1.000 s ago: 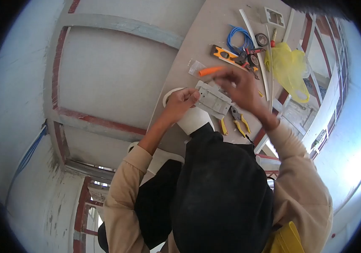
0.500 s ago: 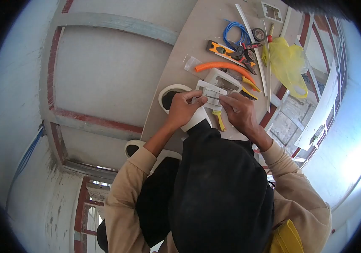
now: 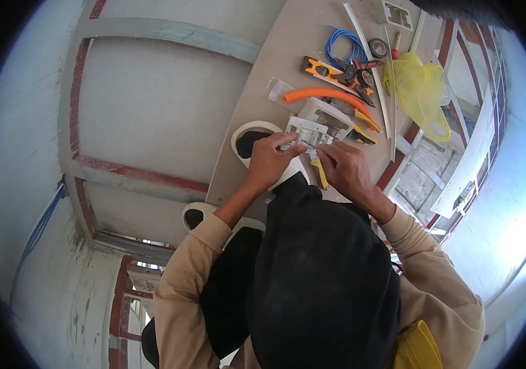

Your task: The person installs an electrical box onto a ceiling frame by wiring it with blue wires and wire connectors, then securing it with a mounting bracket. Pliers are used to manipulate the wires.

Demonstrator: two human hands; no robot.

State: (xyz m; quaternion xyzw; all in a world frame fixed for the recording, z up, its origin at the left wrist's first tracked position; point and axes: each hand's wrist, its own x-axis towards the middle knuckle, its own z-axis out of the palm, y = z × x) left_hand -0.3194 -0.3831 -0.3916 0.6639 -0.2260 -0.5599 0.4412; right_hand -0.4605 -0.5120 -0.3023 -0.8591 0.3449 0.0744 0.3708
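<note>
A white electrical wall plate with a framed, slotted middle (image 3: 304, 130) is held up over the table between my hands. My left hand (image 3: 270, 161) is closed on its left edge, thumb below and fingers at the side. The thumb and fingers of my right hand (image 3: 350, 169) pinch together at its lower right corner. Just behind the plate stands a white mounting box (image 3: 338, 118) with an open middle. Under my right fingers a yellow-handled tool (image 3: 322, 174) lies on the table, its far end covered by the plate and hands.
An orange corrugated conduit (image 3: 318, 93), a spirit level (image 3: 316, 69), pliers (image 3: 354, 75) and a blue cable coil (image 3: 338, 44) lie farther up the table (image 3: 252, 101). White trunking strips (image 3: 363, 38) and a yellow plastic bag (image 3: 419, 92) are along the right edge. Another white box (image 3: 396, 16) sits at the far end.
The wall plate has turned slightly in my left hand, showing more of its slotted middle. My right fingertips have shifted slightly down and left along the plate's right side.
</note>
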